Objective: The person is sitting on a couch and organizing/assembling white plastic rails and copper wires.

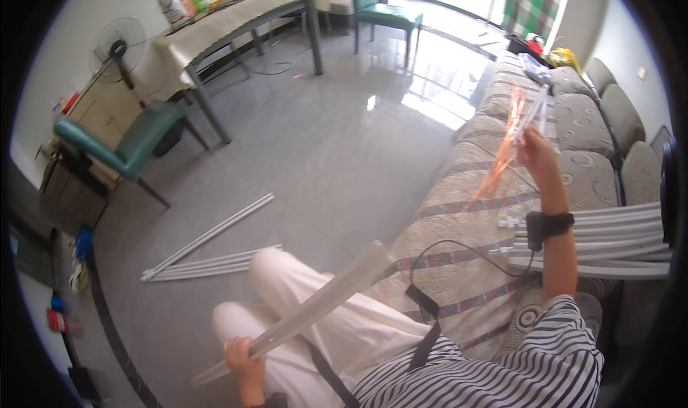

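Observation:
My left hand point(240, 354) grips a long white plastic strip point(322, 300) that slants up across my white trousers toward the sofa. My right hand point(536, 150) is stretched out over the sofa seat and holds a clear bag of thin orange pieces point(510, 139), lifted above the cushions. A black band with a cable sits on my right wrist point(548, 225). A stack of several white strips point(616, 243) lies on the sofa just right of that forearm.
The patterned grey sofa point(473, 214) fills the right side. More white strips point(208, 254) lie on the shiny grey floor. A teal chair point(125, 146), a fan point(115, 49) and a cloth-covered table point(236, 17) stand at the left and back.

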`<action>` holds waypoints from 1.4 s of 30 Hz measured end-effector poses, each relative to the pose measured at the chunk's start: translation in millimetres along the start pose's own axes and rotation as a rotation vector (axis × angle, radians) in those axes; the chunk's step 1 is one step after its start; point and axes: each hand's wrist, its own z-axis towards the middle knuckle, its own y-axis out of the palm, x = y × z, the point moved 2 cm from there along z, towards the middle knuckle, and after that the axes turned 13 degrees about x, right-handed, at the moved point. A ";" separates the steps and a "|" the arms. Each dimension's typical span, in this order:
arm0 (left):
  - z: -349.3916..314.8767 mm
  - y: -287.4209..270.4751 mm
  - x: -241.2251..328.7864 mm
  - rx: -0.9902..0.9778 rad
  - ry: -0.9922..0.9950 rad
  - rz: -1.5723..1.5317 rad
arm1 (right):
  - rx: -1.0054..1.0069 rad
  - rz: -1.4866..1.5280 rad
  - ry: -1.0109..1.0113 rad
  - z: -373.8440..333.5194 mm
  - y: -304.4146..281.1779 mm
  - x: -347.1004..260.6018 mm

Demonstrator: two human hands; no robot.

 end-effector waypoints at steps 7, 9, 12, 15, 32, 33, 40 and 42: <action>-0.3 11.1 -4.3 -0.023 -0.001 -0.010 | 0.260 -0.065 0.010 50.7 -107.8 31.8; 1.7 12.0 -2.5 -0.035 -0.002 -0.022 | 0.329 -0.069 -0.029 71.0 -126.1 36.3; 2.5 11.3 -0.4 -0.041 -0.002 -0.005 | 0.351 -0.197 -0.048 96.8 -133.0 40.2; 5.1 10.1 2.7 -0.058 -0.007 0.002 | 0.525 -0.146 -0.100 112.1 -136.9 39.1; 5.2 11.0 1.4 -0.052 0.010 0.024 | 0.367 -0.568 0.346 120.0 -187.1 116.7; 4.5 11.0 0.4 -0.050 0.008 0.020 | 0.368 -0.571 0.342 113.2 -184.0 119.5; 5.9 9.3 -0.4 -0.099 -0.016 0.027 | 0.245 -0.804 0.349 77.0 -126.5 147.4; 5.4 -0.9 0.2 -0.103 -0.032 0.037 | 0.025 -0.848 0.169 55.2 -58.8 135.8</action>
